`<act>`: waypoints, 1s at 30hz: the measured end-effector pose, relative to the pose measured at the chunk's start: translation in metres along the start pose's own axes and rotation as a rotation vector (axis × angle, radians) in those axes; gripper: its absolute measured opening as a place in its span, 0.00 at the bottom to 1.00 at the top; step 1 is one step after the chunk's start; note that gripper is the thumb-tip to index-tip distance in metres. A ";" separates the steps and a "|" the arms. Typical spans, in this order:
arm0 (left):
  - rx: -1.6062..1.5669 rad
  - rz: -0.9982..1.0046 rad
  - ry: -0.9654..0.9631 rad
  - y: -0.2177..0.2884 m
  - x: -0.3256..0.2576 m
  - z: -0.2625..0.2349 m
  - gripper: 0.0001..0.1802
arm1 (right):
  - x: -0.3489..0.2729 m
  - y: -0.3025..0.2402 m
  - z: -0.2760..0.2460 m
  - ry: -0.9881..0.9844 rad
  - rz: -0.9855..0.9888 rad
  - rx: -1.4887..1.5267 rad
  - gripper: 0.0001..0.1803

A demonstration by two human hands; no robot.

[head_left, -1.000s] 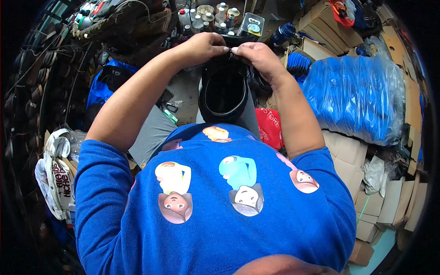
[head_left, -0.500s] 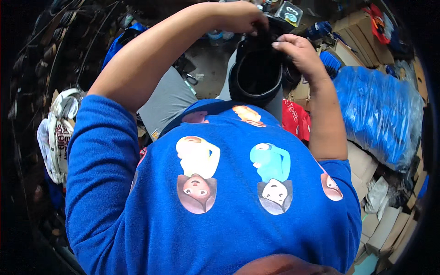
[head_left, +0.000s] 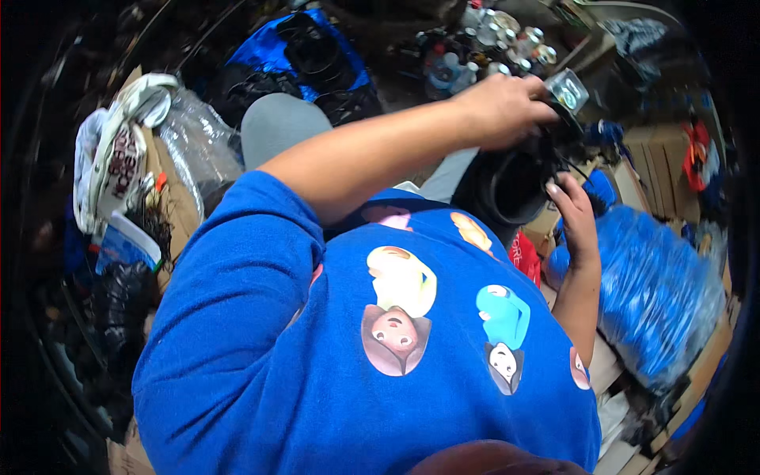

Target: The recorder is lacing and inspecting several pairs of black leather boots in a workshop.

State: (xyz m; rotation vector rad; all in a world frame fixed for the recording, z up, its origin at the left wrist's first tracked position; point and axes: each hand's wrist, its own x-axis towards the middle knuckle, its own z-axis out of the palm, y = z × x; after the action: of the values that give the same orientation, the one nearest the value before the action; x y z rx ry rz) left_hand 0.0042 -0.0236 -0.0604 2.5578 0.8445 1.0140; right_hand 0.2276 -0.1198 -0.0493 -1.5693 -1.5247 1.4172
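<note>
A black shoe (head_left: pixel 516 187), its collar opening facing up, rests on my lap against my right leg. My left hand (head_left: pixel 507 111) reaches across from the left, with its fingers curled over the dark far part of the shoe. On the other side my right hand (head_left: pixel 573 207) is closed in a pinch at the shoe's right edge. A thin black cord, like a lace, shows near those fingertips. What exactly the fingers of each hand grip is hard to make out in the dark.
A clear plastic-wrapped blue bundle (head_left: pixel 653 297) lies at right beside cardboard boxes (head_left: pixel 663 170). Several bottles (head_left: pixel 451 71) stand on the far side. A blue bag (head_left: pixel 265 43) with black items lies far left. A white printed bag (head_left: pixel 111 162) hangs at left.
The view has swung left, so everything sits farther right in the picture. My left hand has moved nearer over the shoe; my right hand has shifted down its right edge.
</note>
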 end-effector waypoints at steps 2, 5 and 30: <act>-0.047 0.062 0.034 0.039 -0.016 -0.018 0.19 | 0.000 0.001 -0.005 -0.035 0.041 0.113 0.09; -0.068 0.099 -0.463 0.072 -0.047 -0.020 0.21 | 0.004 0.009 -0.019 -0.106 0.082 0.254 0.11; -0.939 -0.589 0.953 0.061 -0.216 -0.343 0.19 | 0.132 0.017 0.039 -0.060 -0.175 -0.520 0.15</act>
State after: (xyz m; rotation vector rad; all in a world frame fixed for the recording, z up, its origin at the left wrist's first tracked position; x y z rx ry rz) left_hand -0.3343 -0.1931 0.0969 0.9168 0.8959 1.8174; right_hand 0.1737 -0.0122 -0.1176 -1.6304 -2.1319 1.0266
